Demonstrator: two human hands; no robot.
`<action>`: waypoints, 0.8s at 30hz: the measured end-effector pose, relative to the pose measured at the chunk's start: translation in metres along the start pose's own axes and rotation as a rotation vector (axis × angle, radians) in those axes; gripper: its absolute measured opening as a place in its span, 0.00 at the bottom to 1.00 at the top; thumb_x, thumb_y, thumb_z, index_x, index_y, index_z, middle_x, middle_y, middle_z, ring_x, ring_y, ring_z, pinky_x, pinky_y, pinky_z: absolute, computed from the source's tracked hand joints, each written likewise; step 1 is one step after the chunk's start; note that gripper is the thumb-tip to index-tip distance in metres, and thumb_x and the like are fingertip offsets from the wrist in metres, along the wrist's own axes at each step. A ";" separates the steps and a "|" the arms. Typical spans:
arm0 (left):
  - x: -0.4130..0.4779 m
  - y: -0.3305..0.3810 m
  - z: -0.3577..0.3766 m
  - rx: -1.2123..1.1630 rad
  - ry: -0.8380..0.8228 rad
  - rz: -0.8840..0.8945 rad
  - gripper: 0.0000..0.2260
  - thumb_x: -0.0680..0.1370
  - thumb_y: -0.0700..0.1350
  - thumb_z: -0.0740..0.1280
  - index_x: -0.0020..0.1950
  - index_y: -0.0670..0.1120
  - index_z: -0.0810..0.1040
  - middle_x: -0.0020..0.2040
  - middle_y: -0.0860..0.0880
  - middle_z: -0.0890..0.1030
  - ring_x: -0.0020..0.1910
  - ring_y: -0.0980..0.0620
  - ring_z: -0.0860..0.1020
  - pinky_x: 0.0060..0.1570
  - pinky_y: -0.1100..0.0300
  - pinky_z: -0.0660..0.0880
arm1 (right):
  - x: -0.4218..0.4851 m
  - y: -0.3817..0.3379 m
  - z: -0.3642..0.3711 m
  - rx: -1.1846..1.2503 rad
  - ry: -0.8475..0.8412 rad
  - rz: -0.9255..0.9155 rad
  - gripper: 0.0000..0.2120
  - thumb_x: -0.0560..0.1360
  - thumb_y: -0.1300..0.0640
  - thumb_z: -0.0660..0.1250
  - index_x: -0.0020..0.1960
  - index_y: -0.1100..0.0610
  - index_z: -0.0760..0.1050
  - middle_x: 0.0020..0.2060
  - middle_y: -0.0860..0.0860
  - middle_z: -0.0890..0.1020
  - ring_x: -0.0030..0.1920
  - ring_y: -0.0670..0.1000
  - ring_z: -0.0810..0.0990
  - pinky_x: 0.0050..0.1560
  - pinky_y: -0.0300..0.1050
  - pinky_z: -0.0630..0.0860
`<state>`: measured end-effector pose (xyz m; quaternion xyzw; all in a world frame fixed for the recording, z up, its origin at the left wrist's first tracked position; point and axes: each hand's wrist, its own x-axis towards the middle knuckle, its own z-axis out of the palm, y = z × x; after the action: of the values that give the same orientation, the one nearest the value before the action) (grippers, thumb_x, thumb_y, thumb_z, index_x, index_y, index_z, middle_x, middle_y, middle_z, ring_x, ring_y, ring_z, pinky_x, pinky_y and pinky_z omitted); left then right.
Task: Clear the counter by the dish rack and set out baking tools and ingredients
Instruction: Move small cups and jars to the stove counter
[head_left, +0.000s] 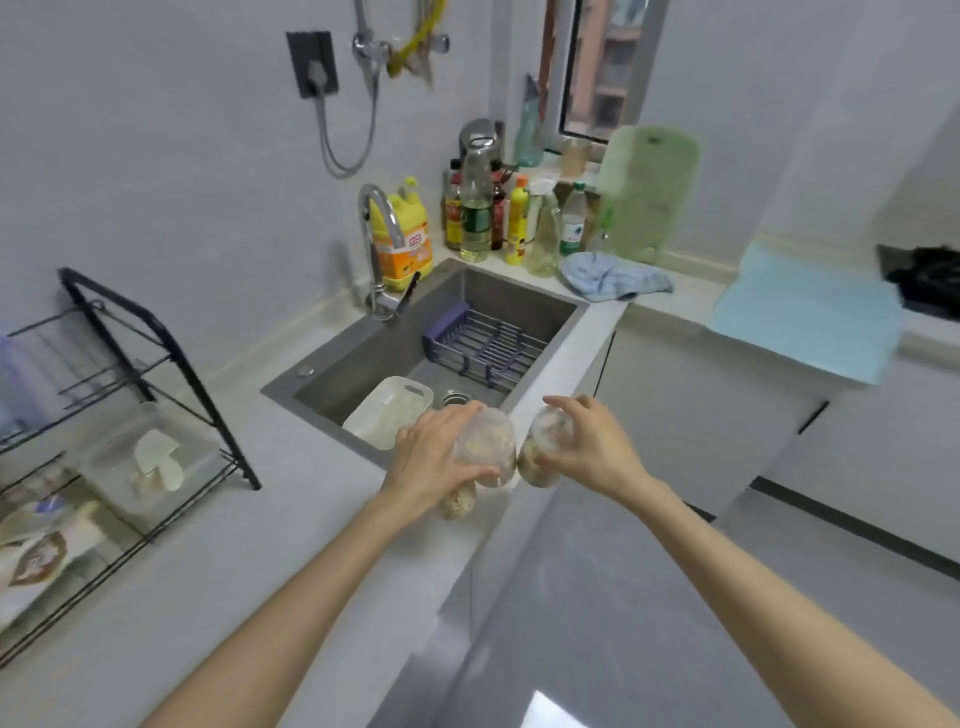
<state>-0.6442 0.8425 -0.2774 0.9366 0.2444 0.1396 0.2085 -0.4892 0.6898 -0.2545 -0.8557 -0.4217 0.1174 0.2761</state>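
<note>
My left hand (434, 460) grips a clear jar (485, 447) filled with pale grain, held over the counter's front corner by the sink. Below that hand a second grain-filled jar (460, 504) shows; I cannot tell whether the hand holds it too. My right hand (589, 441) is closed around another clear jar (543, 452) of beige contents, right beside the left one. The black wire dish rack (150, 374) stands on the counter at the left, with a clear tub (140, 457) on its lower shelf.
The steel sink (524, 306) holds a white dish (389, 415) and a purple drain basket (483, 348). Bottles (475, 208), a blue cloth (613, 278) and a green cutting board (647, 192) crowd the far corner. A light blue mat (805, 317) lies on the right counter.
</note>
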 end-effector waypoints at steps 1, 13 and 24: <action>0.019 0.024 0.013 0.006 -0.013 0.035 0.39 0.65 0.64 0.73 0.72 0.55 0.66 0.69 0.55 0.71 0.67 0.50 0.68 0.61 0.52 0.65 | 0.002 0.023 -0.019 -0.002 0.025 0.022 0.35 0.67 0.49 0.74 0.71 0.50 0.67 0.59 0.50 0.72 0.59 0.52 0.73 0.52 0.41 0.70; 0.181 0.224 0.128 -0.036 -0.132 0.324 0.38 0.65 0.66 0.71 0.72 0.55 0.65 0.69 0.54 0.72 0.67 0.50 0.69 0.62 0.51 0.68 | 0.002 0.229 -0.176 0.008 0.221 0.256 0.34 0.68 0.50 0.73 0.72 0.49 0.66 0.58 0.51 0.71 0.61 0.53 0.70 0.58 0.44 0.70; 0.345 0.400 0.238 -0.142 -0.267 0.631 0.36 0.64 0.66 0.72 0.68 0.56 0.68 0.64 0.56 0.74 0.61 0.49 0.71 0.57 0.51 0.69 | 0.024 0.401 -0.288 0.075 0.466 0.546 0.36 0.67 0.51 0.73 0.72 0.50 0.65 0.56 0.50 0.70 0.61 0.54 0.70 0.60 0.48 0.72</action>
<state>-0.1076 0.6259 -0.2471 0.9592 -0.0970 0.0903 0.2496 -0.0863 0.4038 -0.2464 -0.9299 -0.0986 0.0040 0.3544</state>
